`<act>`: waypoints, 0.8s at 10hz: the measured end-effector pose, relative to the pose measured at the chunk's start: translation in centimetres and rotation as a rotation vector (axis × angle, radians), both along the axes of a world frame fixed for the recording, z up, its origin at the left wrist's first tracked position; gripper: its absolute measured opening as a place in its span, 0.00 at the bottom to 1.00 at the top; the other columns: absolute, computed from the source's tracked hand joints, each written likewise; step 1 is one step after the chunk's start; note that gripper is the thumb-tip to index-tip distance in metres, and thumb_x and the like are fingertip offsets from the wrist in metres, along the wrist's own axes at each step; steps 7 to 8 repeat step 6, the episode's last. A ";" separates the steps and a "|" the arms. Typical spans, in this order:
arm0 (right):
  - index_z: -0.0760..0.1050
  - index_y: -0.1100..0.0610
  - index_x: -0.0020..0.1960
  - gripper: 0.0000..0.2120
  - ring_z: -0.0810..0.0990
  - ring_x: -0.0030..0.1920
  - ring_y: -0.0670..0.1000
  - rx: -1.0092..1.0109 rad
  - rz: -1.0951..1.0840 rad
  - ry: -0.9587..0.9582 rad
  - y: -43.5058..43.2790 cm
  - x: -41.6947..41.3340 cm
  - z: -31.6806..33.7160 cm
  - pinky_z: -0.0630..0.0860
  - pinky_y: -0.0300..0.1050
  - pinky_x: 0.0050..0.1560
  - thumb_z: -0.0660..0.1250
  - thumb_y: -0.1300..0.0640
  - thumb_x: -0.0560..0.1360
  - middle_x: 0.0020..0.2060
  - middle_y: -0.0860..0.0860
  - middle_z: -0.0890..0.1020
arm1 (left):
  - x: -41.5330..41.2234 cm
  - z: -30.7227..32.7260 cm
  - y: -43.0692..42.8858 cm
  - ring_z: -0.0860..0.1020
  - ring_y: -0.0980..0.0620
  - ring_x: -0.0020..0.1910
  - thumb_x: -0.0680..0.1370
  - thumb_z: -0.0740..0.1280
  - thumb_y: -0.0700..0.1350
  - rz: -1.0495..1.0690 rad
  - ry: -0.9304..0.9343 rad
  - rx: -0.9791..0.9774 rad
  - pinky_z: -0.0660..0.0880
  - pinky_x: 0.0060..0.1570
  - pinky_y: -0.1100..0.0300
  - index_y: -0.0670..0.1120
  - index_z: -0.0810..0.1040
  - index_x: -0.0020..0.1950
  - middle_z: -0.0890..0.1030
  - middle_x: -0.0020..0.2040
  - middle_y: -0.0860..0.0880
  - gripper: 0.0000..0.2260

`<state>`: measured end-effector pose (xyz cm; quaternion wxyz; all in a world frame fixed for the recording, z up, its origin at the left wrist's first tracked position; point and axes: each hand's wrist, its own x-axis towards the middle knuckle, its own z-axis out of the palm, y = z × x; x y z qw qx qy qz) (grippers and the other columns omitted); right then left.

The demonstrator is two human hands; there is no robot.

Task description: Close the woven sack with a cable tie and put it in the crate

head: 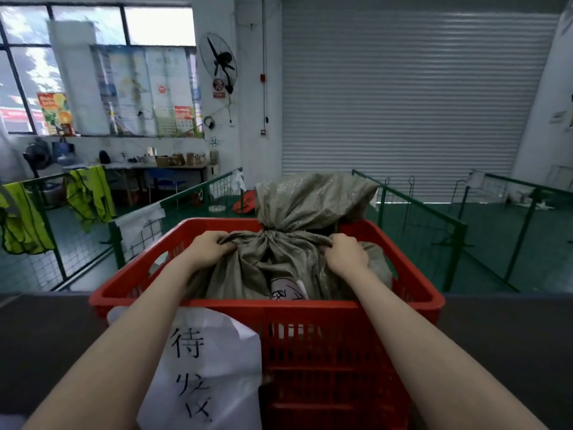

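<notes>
A grey-green woven sack point(279, 262) stands inside the red slatted crate point(415, 293), its neck cinched at about mid-height and the loose top point(310, 197) flaring above the crate rim. The cable tie itself is too small to make out at the neck. My left hand point(207, 248) grips a fold of the sack on its left shoulder. On the opposite shoulder, my right hand point(345, 254) clutches another fold. Both arms reach over the crate's near wall.
A white paper sheet with handwritten characters point(201, 367) hangs on the crate's near left side. The crate rests on a dark surface point(46, 336). Green wire-mesh fencing point(449, 231) stands behind and on both sides, with yellow vests point(90, 193) draped at left.
</notes>
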<state>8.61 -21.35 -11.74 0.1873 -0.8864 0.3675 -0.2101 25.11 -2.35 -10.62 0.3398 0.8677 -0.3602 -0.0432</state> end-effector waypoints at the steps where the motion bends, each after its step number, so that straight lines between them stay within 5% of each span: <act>1: 0.75 0.59 0.57 0.13 0.77 0.59 0.61 -0.041 0.054 0.066 0.2 -0.4 -0.1 0.72 0.55 0.58 0.60 0.55 0.77 0.56 0.59 0.80 | -0.9 -0.8 0.4 0.74 0.43 0.62 0.78 0.62 0.45 -0.022 0.001 0.309 0.69 0.61 0.53 0.45 0.75 0.62 0.77 0.62 0.43 0.14; 2: 0.74 0.59 0.60 0.14 0.75 0.61 0.61 -0.071 0.145 0.123 0.3 -1.2 -0.1 0.73 0.55 0.60 0.60 0.56 0.76 0.59 0.59 0.79 | -1.7 -2.0 1.1 0.74 0.44 0.62 0.76 0.64 0.44 -0.067 0.023 0.550 0.70 0.64 0.52 0.47 0.73 0.64 0.76 0.65 0.44 0.16; 4: 0.57 0.58 0.74 0.29 0.65 0.71 0.59 -0.084 0.245 0.226 1.3 -3.9 1.7 0.64 0.57 0.70 0.61 0.54 0.75 0.72 0.58 0.65 | -3.9 -0.2 2.0 0.71 0.43 0.65 0.75 0.66 0.43 0.045 0.014 0.384 0.68 0.64 0.52 0.43 0.65 0.70 0.72 0.68 0.41 0.24; 6: 0.64 0.56 0.72 0.24 0.67 0.70 0.52 0.166 0.332 -0.343 3.1 -7.4 5.4 0.66 0.42 0.65 0.61 0.61 0.76 0.71 0.53 0.69 | -7.8 5.5 2.9 0.75 0.46 0.60 0.77 0.64 0.42 0.032 -0.083 -0.108 0.71 0.55 0.56 0.45 0.70 0.67 0.75 0.64 0.42 0.18; 8: 0.64 0.56 0.72 0.24 0.67 0.70 0.52 0.166 0.332 -0.343 3.1 -7.4 5.4 0.66 0.42 0.65 0.61 0.61 0.76 0.71 0.53 0.69 | -7.8 5.5 2.9 0.75 0.46 0.60 0.77 0.64 0.42 0.032 -0.083 -0.108 0.71 0.55 0.56 0.45 0.70 0.67 0.75 0.64 0.42 0.18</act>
